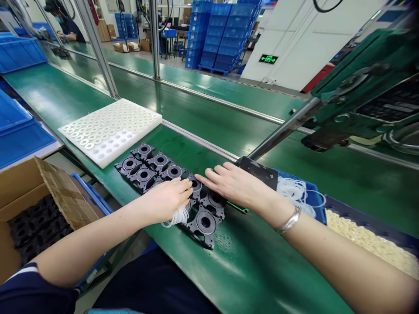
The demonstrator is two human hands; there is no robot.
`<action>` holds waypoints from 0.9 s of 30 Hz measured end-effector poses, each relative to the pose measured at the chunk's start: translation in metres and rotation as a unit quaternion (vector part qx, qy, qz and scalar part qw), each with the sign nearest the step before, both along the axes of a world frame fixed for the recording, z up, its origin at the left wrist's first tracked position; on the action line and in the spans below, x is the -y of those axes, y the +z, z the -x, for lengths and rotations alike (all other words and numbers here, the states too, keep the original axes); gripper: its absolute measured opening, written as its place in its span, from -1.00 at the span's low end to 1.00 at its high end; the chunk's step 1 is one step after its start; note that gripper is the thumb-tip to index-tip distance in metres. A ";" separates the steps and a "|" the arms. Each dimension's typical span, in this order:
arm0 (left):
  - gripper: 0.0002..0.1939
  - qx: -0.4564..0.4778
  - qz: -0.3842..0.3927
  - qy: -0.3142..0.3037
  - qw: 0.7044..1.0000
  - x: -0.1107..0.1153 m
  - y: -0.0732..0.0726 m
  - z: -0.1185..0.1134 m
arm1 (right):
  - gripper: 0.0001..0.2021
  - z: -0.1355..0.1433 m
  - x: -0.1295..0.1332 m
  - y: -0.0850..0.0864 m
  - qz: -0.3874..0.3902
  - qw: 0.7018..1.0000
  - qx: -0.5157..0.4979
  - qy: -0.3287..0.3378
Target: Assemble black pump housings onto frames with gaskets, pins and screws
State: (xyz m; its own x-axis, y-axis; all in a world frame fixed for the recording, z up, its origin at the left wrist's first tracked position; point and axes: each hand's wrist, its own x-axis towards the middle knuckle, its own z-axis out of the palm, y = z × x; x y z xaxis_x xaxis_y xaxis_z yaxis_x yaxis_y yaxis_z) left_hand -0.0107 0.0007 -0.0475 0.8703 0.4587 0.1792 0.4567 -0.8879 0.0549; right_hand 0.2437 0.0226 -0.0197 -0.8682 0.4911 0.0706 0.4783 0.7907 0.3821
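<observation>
Two rows of black plastic housings [205, 223] with round centres lie close together on the green bench top. My left hand [170, 197] is over the middle of them, its fingers curled round a bundle of thin white rings [178, 217] that hangs below the palm. Across from it, my right hand [227, 182] reaches in with fingers stretched, the index fingertip at a housing in the far row. Nothing shows in the right hand; its thumb and palm are hidden. Several housings are partly covered by the hands.
A white foam tray [114, 152] of pale washers lies at the left. At the right are a green press [366, 83], a blue bin with white rings [294, 192] and pale small parts [366, 240]. A cardboard box [68, 192] of black parts stands lower left. A person [70, 28] sits far left.
</observation>
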 end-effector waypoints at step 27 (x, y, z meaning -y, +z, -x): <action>-0.71 0.084 0.065 0.035 0.994 0.006 0.010 -0.002 | -0.77 0.011 0.046 -0.006 0.294 0.872 -0.383 -0.083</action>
State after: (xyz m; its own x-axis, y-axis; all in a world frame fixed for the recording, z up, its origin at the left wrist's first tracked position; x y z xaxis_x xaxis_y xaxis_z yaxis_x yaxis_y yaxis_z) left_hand -0.0083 -0.0051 -0.0377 0.7979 0.5460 0.2555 0.4920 -0.8347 0.2474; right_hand 0.2327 -0.0233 -0.0260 -0.5912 0.7520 0.2915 0.5412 0.6378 -0.5480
